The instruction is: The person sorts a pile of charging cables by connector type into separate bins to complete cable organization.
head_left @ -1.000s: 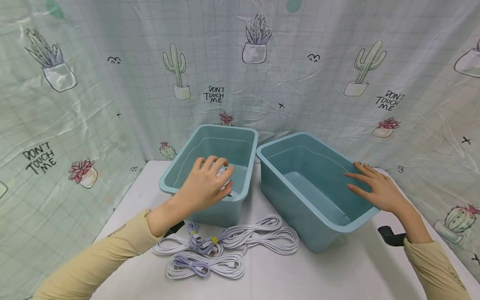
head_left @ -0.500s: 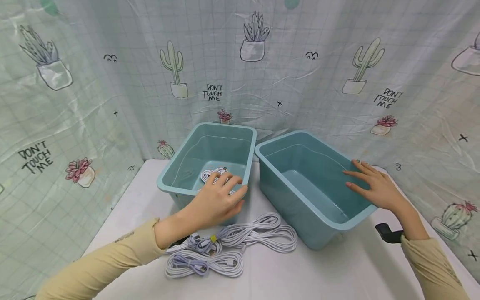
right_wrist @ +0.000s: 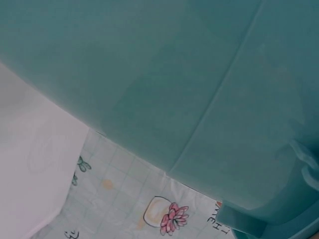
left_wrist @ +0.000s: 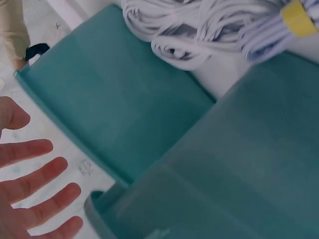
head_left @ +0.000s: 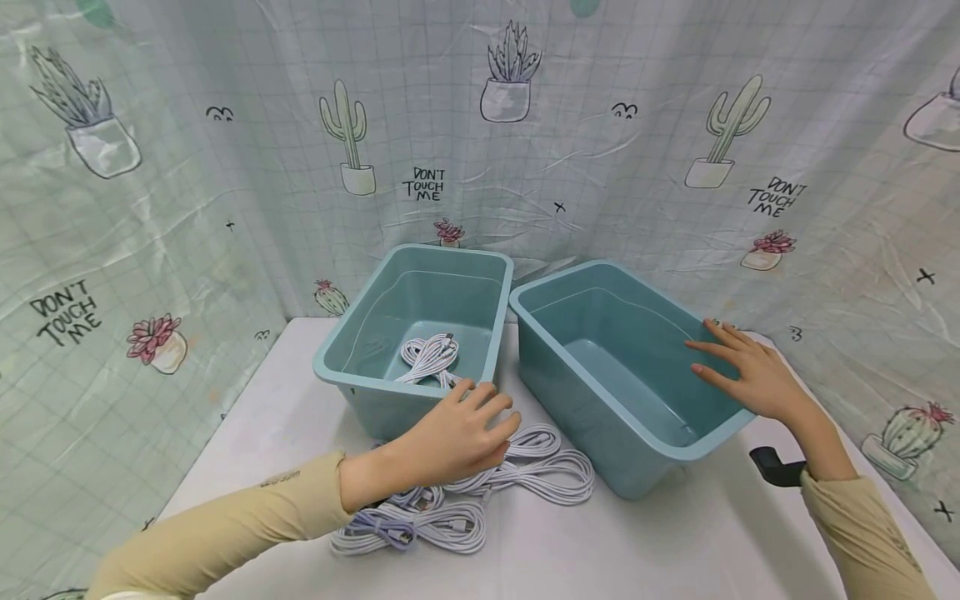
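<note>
My left hand [head_left: 465, 433] hovers just in front of the left teal bin [head_left: 453, 292], above the cables on the table. In the left wrist view its fingers [left_wrist: 37, 177] are spread and hold nothing. Inside that bin lies a bundled white cable [head_left: 430, 358], near the front wall. Several coiled white cables [head_left: 555, 482] lie on the table, partly hidden by my left hand and forearm. A lavender cable [head_left: 378, 527] rests on one of them. My right hand [head_left: 757, 379] rests over the right rim of the right teal bin [head_left: 577, 396], fingers extended inward.
The two bins nearly touch at their rims, the right one turned at an angle. A cactus-print curtain [head_left: 592, 167] hangs close behind them and along both sides. A white tabletop [head_left: 570, 550] lies under everything. A yellow tie [left_wrist: 299, 19] wraps a lavender bundle.
My left hand has come up out of the left bin and moved toward me and right, uncovering the white cable inside. My right hand has stayed at the right bin's rim.
</note>
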### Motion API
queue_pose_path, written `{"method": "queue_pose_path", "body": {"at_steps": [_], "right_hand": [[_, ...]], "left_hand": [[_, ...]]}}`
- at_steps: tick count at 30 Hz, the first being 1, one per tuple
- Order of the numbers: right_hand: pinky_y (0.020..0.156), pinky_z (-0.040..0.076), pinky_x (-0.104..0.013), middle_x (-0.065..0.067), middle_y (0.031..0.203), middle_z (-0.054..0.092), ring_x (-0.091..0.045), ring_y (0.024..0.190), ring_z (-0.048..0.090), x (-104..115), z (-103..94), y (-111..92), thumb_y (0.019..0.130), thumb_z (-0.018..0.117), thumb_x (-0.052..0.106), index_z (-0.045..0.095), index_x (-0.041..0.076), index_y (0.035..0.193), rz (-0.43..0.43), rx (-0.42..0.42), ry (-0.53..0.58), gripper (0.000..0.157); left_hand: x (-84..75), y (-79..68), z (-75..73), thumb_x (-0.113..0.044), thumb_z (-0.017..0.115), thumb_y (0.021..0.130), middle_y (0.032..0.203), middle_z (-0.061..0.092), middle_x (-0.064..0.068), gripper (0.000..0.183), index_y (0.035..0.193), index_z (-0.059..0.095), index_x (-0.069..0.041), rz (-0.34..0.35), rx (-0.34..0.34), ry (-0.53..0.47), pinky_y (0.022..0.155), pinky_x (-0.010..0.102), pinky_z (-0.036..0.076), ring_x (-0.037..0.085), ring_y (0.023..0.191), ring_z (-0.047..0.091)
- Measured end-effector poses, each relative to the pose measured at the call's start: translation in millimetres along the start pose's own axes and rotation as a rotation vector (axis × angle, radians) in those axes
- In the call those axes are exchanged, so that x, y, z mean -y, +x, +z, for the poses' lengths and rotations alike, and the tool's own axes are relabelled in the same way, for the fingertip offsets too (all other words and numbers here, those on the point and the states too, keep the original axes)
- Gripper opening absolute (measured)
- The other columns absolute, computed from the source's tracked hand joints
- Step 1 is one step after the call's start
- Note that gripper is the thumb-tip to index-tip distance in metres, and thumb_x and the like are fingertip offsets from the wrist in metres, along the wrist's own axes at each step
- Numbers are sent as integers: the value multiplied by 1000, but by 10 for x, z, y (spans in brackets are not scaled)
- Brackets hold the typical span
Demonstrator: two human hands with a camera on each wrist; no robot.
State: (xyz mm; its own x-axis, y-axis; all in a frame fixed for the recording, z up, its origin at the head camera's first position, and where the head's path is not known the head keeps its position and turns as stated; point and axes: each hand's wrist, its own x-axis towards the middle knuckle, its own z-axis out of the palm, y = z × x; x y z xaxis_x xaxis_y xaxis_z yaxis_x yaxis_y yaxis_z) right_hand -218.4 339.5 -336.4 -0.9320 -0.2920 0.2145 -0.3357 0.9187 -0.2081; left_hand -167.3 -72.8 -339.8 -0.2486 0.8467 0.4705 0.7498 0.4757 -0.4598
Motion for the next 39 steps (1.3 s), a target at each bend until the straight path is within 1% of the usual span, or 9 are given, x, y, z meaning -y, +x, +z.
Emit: {"method": "queue_pose_path", "body": {"at_steps": [6,10,15,17,24,27,31,36,39], "right_hand": [[89,17,-70,-22,144,23,-44,132,17,-1,0,-3,86,52,41,49,8,126,-4,-9,4,52],[89,17,-70,-22,144,23,-44,132,17,-1,2,-6,86,52,41,49,8,127,-4,-10,3,52],[90,16,-69,-21,145,23,-43,133,17,-7,0,-6,86,52,41,49,9,127,6,-11,3,52],[90,16,-69,-20,145,23,-43,133,17,-10,2,-6,86,52,41,49,9,127,8,-13,4,53],[89,18,-69,-22,144,24,-44,132,18,-14,18,-12,86,52,40,50,8,126,-14,-29,-6,52],[89,18,-69,-22,144,24,-44,132,19,-15,20,-10,86,52,41,50,8,126,-12,-27,-9,52],[90,18,-69,-22,144,24,-44,132,18,-11,16,-9,86,52,41,50,8,126,-9,-25,-8,52],[90,17,-69,-22,144,23,-43,133,16,-1,10,-6,86,51,41,49,8,126,-2,-19,-3,53],[90,17,-69,-22,144,23,-43,133,17,0,13,-3,86,52,41,49,8,126,-3,-19,-3,53]], "left_hand": [[-125,-25,128,-32,55,81,101,58,0,25,101,59,-17,77,39,-6,83,33,43,20,97,53],[-225,-70,250,-36,55,81,103,57,-1,29,103,57,-17,128,71,19,84,33,43,19,97,53],[-329,-128,440,-39,54,80,100,57,-2,31,103,57,-18,161,71,78,82,33,45,17,94,53],[-355,-148,515,-39,54,80,98,57,-3,31,103,57,-18,162,77,94,81,33,45,17,92,53],[-398,-196,728,-39,51,82,101,59,-2,34,109,56,-18,147,181,133,84,36,44,19,97,53],[-406,-207,813,-40,49,84,101,59,-1,36,110,56,-18,142,215,157,85,37,44,21,97,54],[-409,-226,890,-43,46,85,100,59,-1,38,113,55,-18,139,251,188,86,39,44,21,97,54],[-412,-246,945,-46,43,87,102,59,1,40,115,53,-20,127,296,210,86,40,44,22,96,55],[-419,-252,968,-47,42,87,102,60,2,41,116,52,-20,122,307,217,86,41,44,22,95,55]]}}
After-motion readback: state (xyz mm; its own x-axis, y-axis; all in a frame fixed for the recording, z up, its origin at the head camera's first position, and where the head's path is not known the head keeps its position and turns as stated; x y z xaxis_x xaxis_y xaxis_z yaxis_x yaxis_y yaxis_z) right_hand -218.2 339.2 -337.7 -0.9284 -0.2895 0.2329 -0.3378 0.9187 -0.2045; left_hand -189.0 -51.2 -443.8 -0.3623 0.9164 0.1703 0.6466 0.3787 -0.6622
